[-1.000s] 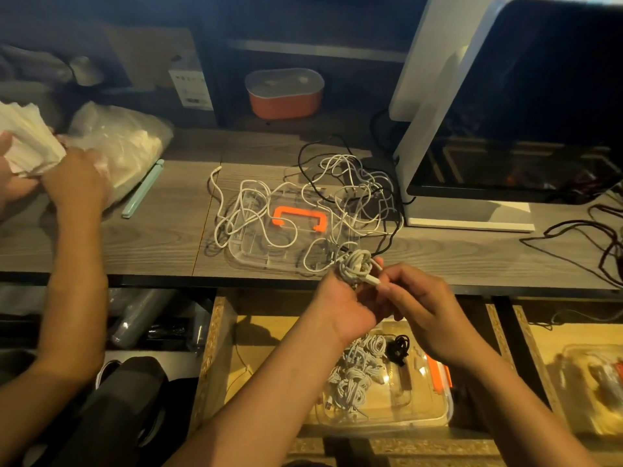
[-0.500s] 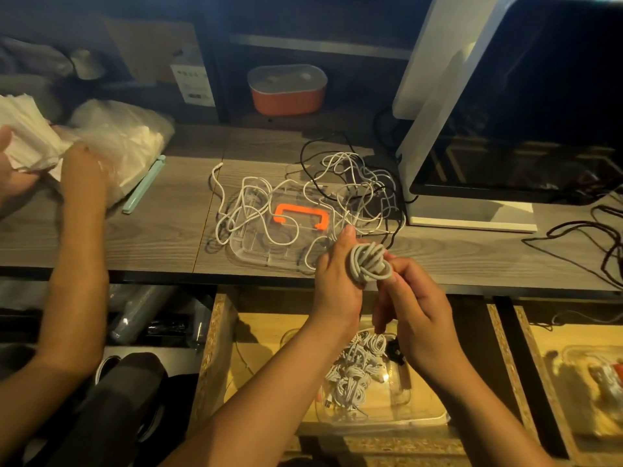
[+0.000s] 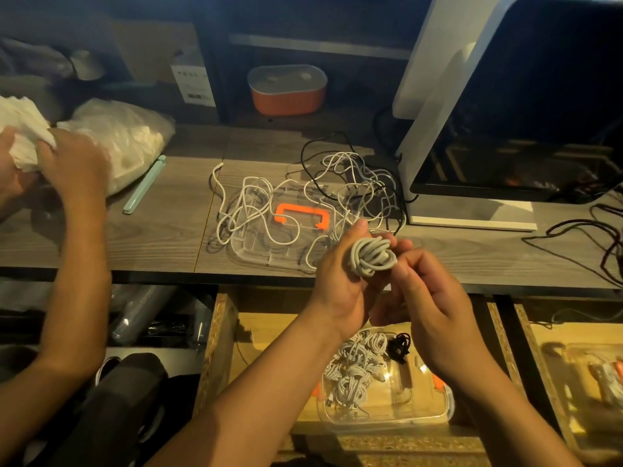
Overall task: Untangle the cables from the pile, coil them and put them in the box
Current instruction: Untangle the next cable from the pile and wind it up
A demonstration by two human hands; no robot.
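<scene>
Head view: both hands hold a white coil (image 3: 372, 256) just above the table's (image 3: 161, 237) near edge, in front of the pile (image 3: 337, 197). The left hand (image 3: 340, 284) has its thumb up and its fingers (image 3: 367, 281) curled round the coil. The right hand (image 3: 435, 315) presses curled fingers against the coil's right side, gripping it too. A second ago a plug end stuck out of the bundle between the fingertips. Now no loose end shows and the coil looks wound tight. The pile of white and black cables has not shifted and lies tangled over a clear lid (image 3: 256, 244) with an orange handle. Below the hands the box (image 3: 445, 409) sits in an open drawer, with white coils and one black one inside. At far left another person's hands (image 3: 77, 163) keep working at white paper.
</scene>
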